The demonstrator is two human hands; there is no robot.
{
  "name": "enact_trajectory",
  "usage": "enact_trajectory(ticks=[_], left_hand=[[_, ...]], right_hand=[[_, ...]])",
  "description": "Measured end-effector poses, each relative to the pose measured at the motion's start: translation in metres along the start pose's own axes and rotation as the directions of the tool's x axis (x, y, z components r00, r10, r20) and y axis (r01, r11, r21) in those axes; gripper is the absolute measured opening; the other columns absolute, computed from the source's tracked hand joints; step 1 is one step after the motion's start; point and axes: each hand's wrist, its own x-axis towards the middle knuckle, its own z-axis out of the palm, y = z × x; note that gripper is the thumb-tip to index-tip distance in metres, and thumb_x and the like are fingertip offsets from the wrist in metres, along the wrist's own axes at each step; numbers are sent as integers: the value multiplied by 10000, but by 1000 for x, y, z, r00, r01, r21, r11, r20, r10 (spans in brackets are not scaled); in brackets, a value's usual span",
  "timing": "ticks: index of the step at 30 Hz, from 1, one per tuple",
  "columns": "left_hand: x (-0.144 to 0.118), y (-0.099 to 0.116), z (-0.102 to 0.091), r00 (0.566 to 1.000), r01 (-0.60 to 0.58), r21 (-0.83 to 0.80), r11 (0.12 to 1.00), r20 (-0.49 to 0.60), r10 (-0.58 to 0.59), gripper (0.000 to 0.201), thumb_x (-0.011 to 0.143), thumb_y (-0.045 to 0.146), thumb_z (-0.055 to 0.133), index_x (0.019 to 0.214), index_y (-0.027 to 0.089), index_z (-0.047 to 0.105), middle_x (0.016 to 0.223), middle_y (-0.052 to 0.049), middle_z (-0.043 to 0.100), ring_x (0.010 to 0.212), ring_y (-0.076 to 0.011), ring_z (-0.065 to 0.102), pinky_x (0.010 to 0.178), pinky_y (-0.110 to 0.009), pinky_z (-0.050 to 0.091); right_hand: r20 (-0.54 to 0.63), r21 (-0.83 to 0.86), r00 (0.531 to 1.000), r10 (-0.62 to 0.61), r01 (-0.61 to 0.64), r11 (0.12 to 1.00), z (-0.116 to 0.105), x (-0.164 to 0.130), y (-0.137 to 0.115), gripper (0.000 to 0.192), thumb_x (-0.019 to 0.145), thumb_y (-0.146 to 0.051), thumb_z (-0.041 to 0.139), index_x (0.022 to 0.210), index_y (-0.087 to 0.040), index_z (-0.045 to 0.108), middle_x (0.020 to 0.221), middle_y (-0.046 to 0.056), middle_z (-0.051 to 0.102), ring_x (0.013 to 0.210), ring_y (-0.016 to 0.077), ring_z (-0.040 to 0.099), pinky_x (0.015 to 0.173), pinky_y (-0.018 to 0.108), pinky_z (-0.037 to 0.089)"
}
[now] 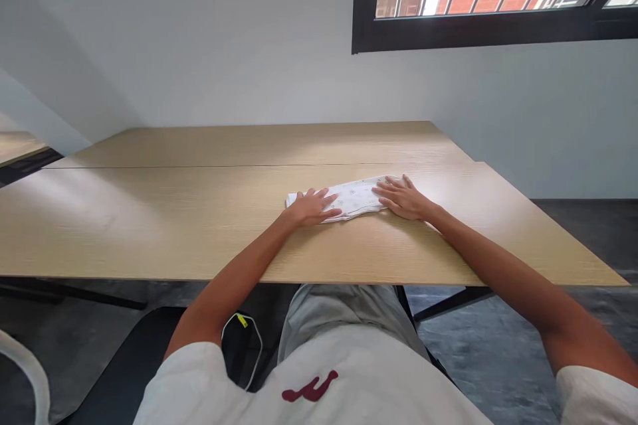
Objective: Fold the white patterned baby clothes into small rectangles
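Note:
A small white folded cloth [353, 198] with a faint printed pattern lies flat on the light wooden table [199, 226], a little right of its middle. My left hand [312, 206] rests palm down on the cloth's left end, fingers spread. My right hand [403, 198] lies palm down on its right end, fingers spread toward the left. Both hands press flat on the cloth and neither one grips it.
The table's near edge [149, 279] runs just in front of my lap. A grey wall stands behind the table, with a black-framed window [478, 30] at upper right. A white chair edge [30, 365] shows at lower left, and another table [20, 146] at far left.

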Motion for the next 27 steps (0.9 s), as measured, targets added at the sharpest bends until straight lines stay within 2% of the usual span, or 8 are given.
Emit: enact_trajectory(ticks=[5,9,12,14,18,21,23,27], left_hand=[[-8,4,-13,945,-328,-186,926,-57,323,412,974,506,479,1185,242,714,1129,-82,650,932,-200,625,845,-301,457],[-9,13,-10,864,-503,-213,837,-154,480,218,850,416,703,922,219,763,862,-44,672,827,-181,595,868,-314,413],[-9,24,-5,769,-636,-308,708,-171,616,246,801,437,763,834,197,723,899,-66,683,901,-202,589,887,-314,417],[-10,30,-5,731,-661,-358,659,-112,673,323,759,477,799,885,196,700,930,-75,679,924,-217,586,884,-315,433],[-21,40,-11,722,-662,-297,688,-7,692,583,661,564,851,1087,215,661,1103,-103,653,1073,-288,554,1017,-403,404],[-41,56,-9,680,-704,-206,680,81,729,901,559,507,918,1335,238,546,1360,-127,548,1264,-357,448,1111,-468,351],[-58,73,1,700,-702,-72,709,110,705,1044,541,398,938,1447,252,441,1485,-129,445,1335,-397,377,1115,-498,353],[-91,113,21,780,-608,276,745,30,625,752,787,104,701,1461,285,420,1512,-120,426,1291,-369,460,1044,-487,416]], right_hand=[[-141,-117,984,112,-129,985,-8,-9,16,512,1053,-499,280,1412,-251,547,1507,62,426,1454,385,208,1104,755,24],[-299,-139,946,123,-170,976,-11,-10,7,396,982,-425,446,1222,-192,657,1382,118,542,1312,369,409,1122,656,171],[-279,-48,947,163,-183,982,-9,-7,-1,365,969,-430,458,1097,-175,686,1162,130,651,1112,320,555,1079,592,286],[-225,14,956,188,-190,982,-6,-5,-3,412,989,-493,421,1076,-191,688,1137,120,662,1098,323,573,1087,647,241],[-130,81,972,195,-186,979,0,-1,4,501,1014,-577,355,1259,-236,627,1378,120,550,1305,380,448,1070,780,72],[-44,119,988,147,-141,983,4,0,11,557,1006,-564,374,1439,-237,496,1531,117,379,1421,374,307,1083,761,128],[-9,135,994,109,-107,985,6,1,15,597,999,-546,382,1497,-221,435,1568,114,309,1457,352,243,1102,710,191],[1,166,1000,4,-4,986,2,-1,14,621,1007,-534,377,1538,-212,391,1574,109,298,1471,324,222,1138,628,210]])
